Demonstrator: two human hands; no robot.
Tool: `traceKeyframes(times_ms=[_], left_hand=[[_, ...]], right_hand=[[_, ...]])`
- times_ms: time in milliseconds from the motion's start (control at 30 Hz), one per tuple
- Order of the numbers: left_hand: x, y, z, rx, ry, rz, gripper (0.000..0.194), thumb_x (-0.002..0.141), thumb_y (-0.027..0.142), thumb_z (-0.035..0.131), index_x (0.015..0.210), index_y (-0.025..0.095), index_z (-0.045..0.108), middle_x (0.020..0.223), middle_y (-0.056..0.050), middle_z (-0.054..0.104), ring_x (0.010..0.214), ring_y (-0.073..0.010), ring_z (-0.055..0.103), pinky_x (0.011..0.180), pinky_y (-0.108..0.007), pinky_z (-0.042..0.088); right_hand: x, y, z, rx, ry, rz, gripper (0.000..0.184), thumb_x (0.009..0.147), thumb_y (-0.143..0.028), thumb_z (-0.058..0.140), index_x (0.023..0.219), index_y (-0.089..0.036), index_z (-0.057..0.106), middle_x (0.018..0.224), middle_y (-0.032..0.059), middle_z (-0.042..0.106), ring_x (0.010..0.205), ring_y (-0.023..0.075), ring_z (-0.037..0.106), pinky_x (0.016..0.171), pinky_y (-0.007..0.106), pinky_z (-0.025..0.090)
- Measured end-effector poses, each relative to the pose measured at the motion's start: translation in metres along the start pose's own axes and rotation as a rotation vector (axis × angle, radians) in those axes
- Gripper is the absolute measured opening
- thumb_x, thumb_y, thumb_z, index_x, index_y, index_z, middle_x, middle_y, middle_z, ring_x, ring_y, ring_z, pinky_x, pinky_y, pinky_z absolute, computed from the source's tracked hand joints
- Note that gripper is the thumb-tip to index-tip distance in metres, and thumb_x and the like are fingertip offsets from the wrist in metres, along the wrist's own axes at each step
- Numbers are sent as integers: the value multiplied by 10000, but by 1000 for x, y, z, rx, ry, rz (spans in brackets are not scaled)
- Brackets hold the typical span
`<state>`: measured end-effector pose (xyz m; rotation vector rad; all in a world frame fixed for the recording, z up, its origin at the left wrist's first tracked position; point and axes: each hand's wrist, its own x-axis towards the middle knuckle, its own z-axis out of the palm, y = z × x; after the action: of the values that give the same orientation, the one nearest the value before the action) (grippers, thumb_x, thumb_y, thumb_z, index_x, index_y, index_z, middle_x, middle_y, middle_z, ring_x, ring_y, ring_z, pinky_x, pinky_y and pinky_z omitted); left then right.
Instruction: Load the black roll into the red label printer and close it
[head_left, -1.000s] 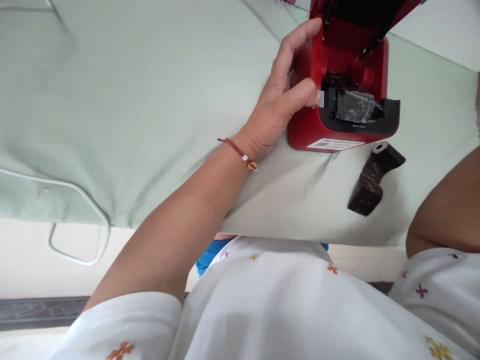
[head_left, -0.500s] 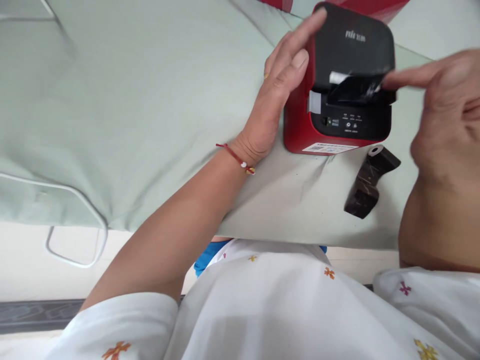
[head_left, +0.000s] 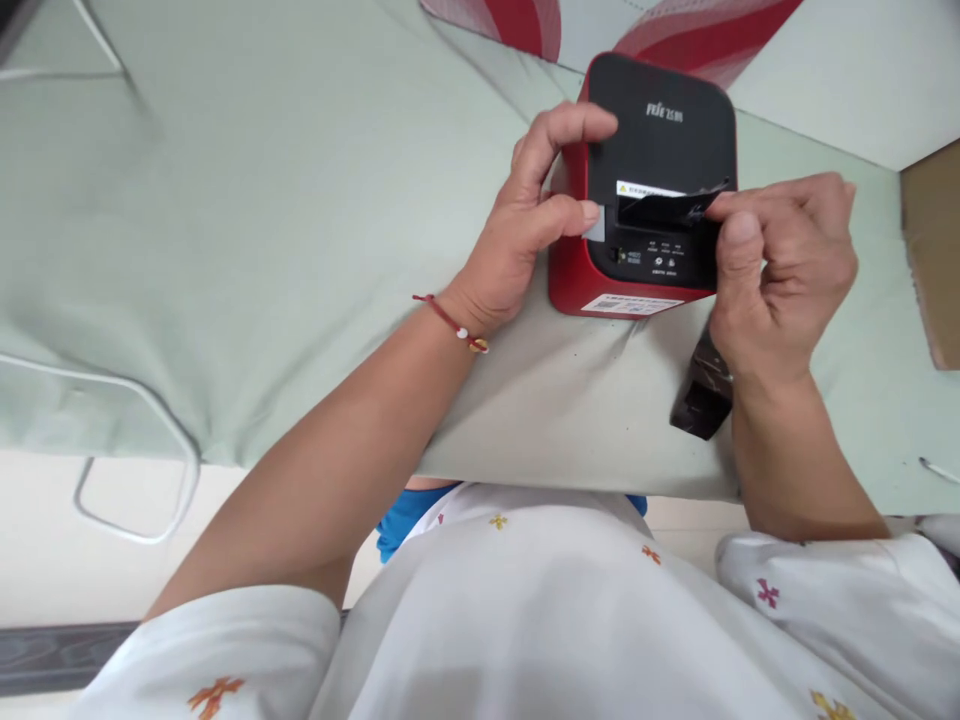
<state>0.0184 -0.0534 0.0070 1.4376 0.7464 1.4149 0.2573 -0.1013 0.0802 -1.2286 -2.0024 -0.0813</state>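
A small red and black printer (head_left: 660,140) stands on the green cloth, with a dark slot across its top. Out of that slot comes a black glossy strip (head_left: 667,207), its outer end at the fingertips of my right hand (head_left: 795,265), thumb and fingers drawn together. My left hand (head_left: 517,220) steadies the printer's left side: the thumb lies on a grey tab (head_left: 595,224) and the index finger rests at the lid's edge. Partly hidden by my right wrist, a dark, shiny, folded piece (head_left: 703,400) lies in front of the printer.
Behind the printer is a red and white box (head_left: 750,50). A brown cardboard piece (head_left: 932,255) stands at the right. White bent tubing (head_left: 176,430) shows by the left edge of the green-covered table (head_left: 262,200). A thin white stick (head_left: 939,470) lies far right.
My right hand has moved in from the right and its fingers have closed on the strip. My left thumb has come down onto the grey tab. The view has shifted slightly.
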Motion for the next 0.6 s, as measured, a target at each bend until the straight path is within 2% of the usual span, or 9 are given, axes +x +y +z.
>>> traceKeyframes(times_ms=[67, 133, 200, 267, 333, 467, 533, 600], left_hand=[[0, 0, 2, -154, 27, 66, 548, 786, 357, 694, 1309, 515, 737, 1579, 80, 695, 1629, -296, 548, 1404, -443, 422], [0, 2, 2, -152, 60, 74, 619, 802, 289, 709, 1403, 434, 712, 1694, 75, 623, 1747, -263, 427, 1484, -397, 276], [-1, 6, 1, -95, 74, 97, 680, 826, 279, 708, 1499, 361, 659, 1791, 42, 532, 1837, -265, 277, 1515, -384, 158], [-2, 7, -3, -40, 74, 154, 716, 859, 320, 708, 1568, 334, 609, 1841, 18, 468, 1865, -272, 207, 1517, -390, 126], [-2, 5, -7, 67, 37, 171, 704, 921, 357, 708, 1610, 391, 570, 1886, 39, 410, 1868, -240, 197, 1513, -383, 131], [0, 2, -13, 209, -49, 249, 769, 994, 423, 627, 1721, 280, 424, 1916, -63, 359, 1870, -290, 186, 1506, -509, 112], [0, 3, -13, 186, -57, 236, 754, 1003, 431, 629, 1716, 283, 433, 1911, -58, 369, 1869, -275, 193, 1505, -469, 121], [-2, 6, -11, 141, -51, 192, 717, 986, 422, 645, 1681, 357, 484, 1894, 15, 398, 1868, -226, 193, 1501, -389, 153]], right_hand=[[-2, -8, -2, 40, -19, -36, 443, 1214, -497, 522, 1242, -211, 859, 1231, 88, 858, 1225, 258, 768, 1185, 532, 525], [-5, -16, -5, 79, -79, -133, 457, 1217, -500, 495, 1404, -223, 807, 1384, 80, 835, 1347, 266, 751, 1255, 543, 511], [-10, -21, -7, 125, -147, -259, 438, 1208, -490, 495, 1463, -268, 772, 1433, 59, 822, 1406, 276, 746, 1326, 578, 481], [-13, -24, -7, 166, -178, -321, 379, 1197, -434, 515, 1436, -307, 781, 1393, 39, 836, 1378, 272, 776, 1339, 592, 488], [-15, -24, -6, 195, -164, -337, 345, 1185, -370, 538, 1414, -314, 790, 1358, 37, 850, 1328, 262, 807, 1307, 579, 530], [-13, -22, -10, 170, -130, -334, 306, 1161, -348, 568, 1332, -310, 820, 1290, 34, 879, 1255, 266, 842, 1138, 522, 649], [-10, -22, -13, 112, -166, -304, 318, 1169, -394, 540, 1259, -339, 840, 1224, 9, 889, 1184, 266, 863, 1044, 499, 684], [-7, -22, -16, 106, -183, -288, 327, 1172, -413, 536, 1186, -349, 857, 1165, -2, 891, 1131, 265, 873, 1011, 491, 685]])
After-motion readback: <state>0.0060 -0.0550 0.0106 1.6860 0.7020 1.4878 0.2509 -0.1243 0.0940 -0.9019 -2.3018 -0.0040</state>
